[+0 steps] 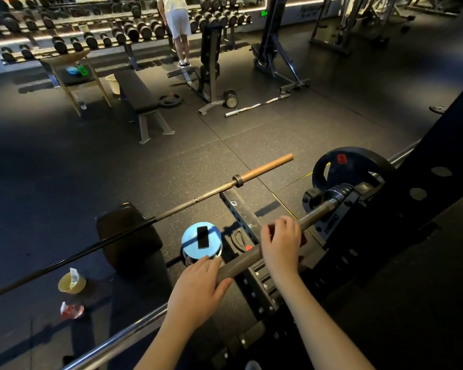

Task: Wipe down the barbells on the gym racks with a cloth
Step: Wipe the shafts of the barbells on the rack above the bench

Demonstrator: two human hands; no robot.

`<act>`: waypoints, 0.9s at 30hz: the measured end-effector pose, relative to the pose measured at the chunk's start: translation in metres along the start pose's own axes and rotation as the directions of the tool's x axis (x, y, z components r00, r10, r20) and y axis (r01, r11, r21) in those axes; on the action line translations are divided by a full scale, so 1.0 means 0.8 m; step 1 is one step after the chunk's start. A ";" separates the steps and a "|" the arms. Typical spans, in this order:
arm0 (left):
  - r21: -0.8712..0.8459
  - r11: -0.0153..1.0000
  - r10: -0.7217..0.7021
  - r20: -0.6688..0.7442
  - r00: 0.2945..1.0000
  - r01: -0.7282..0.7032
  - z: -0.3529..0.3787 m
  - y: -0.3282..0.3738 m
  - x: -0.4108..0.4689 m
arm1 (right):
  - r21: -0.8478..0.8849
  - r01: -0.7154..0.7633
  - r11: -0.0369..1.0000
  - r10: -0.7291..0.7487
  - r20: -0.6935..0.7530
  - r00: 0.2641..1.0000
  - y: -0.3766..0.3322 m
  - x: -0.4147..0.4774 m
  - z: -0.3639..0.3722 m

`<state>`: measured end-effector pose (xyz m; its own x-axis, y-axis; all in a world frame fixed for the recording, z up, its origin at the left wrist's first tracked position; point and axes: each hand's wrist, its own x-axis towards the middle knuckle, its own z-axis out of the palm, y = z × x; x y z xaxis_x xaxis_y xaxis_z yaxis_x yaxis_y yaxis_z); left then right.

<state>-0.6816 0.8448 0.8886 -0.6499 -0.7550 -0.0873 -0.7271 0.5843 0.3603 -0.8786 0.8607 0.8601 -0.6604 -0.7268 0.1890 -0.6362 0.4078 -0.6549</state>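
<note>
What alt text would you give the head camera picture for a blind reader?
Two hands work on a barbell resting on a black gym rack: the left hand grips the bar while the right hand holds a dark red cloth round it. Behind are a second barbell with a rusty end and a phone on a blue round stand.

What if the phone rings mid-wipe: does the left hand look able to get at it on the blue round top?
Probably yes. The phone lies just beyond the left hand on the blue round top, with nothing between them. The hand would first have to release the barbell it grips.
</note>
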 end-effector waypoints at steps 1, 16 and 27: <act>0.000 1.000 0.002 -0.001 1.000 -0.002 0.001 0.000 0.000 | 0.013 0.029 0.999 -0.029 0.026 0.999 -0.003 -0.013 0.004; 0.102 0.994 0.021 0.067 0.998 -0.028 0.014 -0.017 0.001 | 0.130 0.084 0.988 -0.097 0.098 0.990 0.015 -0.032 -0.002; 0.086 0.995 0.041 0.051 0.998 -0.046 0.018 -0.020 0.001 | 0.020 0.001 1.000 -0.001 0.029 1.000 0.025 0.008 -0.001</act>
<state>-0.6736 0.8391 0.8690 -0.6898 -0.7142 -0.1192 -0.7131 0.6416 0.2827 -0.8958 0.8647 0.8485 -0.6478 -0.7428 0.1689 -0.6288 0.3963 -0.6690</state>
